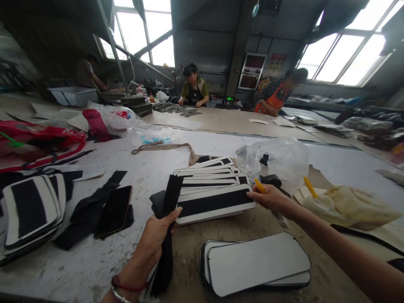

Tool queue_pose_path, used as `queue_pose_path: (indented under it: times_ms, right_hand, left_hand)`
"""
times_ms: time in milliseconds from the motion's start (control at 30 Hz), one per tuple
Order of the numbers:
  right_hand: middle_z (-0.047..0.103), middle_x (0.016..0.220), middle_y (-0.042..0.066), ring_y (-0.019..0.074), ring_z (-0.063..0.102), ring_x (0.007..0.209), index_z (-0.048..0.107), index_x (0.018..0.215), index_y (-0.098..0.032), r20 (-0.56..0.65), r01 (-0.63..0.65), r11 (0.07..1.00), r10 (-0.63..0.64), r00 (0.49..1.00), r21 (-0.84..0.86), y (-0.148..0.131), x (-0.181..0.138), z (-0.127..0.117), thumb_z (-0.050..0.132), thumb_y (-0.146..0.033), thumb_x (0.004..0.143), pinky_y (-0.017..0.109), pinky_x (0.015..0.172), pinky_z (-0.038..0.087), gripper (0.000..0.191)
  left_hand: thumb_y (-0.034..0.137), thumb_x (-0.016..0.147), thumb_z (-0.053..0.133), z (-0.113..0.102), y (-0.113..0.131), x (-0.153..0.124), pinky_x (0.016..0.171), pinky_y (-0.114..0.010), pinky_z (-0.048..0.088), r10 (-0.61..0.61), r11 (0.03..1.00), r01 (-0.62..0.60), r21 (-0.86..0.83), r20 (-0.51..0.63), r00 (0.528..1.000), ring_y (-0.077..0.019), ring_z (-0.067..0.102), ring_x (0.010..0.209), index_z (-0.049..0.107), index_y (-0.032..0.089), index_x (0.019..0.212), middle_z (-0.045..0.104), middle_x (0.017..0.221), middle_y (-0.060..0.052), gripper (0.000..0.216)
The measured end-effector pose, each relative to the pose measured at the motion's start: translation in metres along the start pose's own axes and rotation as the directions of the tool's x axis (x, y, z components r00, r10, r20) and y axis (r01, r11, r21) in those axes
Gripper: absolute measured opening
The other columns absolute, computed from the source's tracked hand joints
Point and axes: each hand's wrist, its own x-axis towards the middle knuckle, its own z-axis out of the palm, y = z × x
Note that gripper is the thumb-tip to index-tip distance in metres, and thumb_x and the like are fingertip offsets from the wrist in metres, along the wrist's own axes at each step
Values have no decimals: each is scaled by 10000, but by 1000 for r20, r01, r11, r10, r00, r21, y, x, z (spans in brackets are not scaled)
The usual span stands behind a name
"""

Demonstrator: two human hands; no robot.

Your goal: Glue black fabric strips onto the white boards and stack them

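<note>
My left hand [156, 237] is closed round a bundle of black fabric strips [167, 235] that stands upright and hangs below my wrist. My right hand [268, 197] grips a yellow-handled brush [260, 185] and rests on the right end of the top white panel with a black strip [214, 204]. That panel tops a fanned row of similar panels [208, 174]. Near me lies a small stack of plain white panels [257, 263].
More striped panels [30, 212] lie at the left beside black fabric pieces and a dark phone [115, 210]. A glue pot with a yellow brush [318, 200] and a clear plastic bag [280, 160] sit on the right. Three people work at the far end of the table.
</note>
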Motion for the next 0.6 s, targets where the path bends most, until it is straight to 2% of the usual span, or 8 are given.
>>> queue_pose_path:
  times_ms: [167, 333, 600]
  right_hand:
    - [371, 536, -74, 83, 334, 490, 399, 642, -211, -62, 112, 990, -117, 991, -83, 11, -4, 5, 602, -481, 743, 219, 469, 282, 352]
    - [366, 543, -57, 104, 347, 489, 395, 596, -223, -131, 225, 962, -246, 960, -156, 16, -14, 8, 585, -529, 743, 235, 467, 327, 389]
    - [373, 543, -41, 120, 362, 511, 383, 577, -226, -161, 290, 924, -335, 928, -249, 15, -32, 10, 554, -541, 765, 240, 477, 349, 405]
  left_hand:
    - [372, 500, 886, -1, -4, 4, 382, -203, 322, 12, 1000, -14, -26, -76, 997, -71, 400, 469, 594, 107, 724, 527, 635, 18, 454]
    - [377, 429, 901, -1, -6, 3, 371, -201, 325, 18, 998, -27, -54, -153, 988, -79, 417, 485, 606, 116, 693, 534, 637, 21, 474]
    - [378, 419, 897, 2, -6, -6, 373, -197, 331, 39, 995, -58, -85, -205, 978, -96, 453, 534, 626, 113, 715, 561, 673, 7, 481]
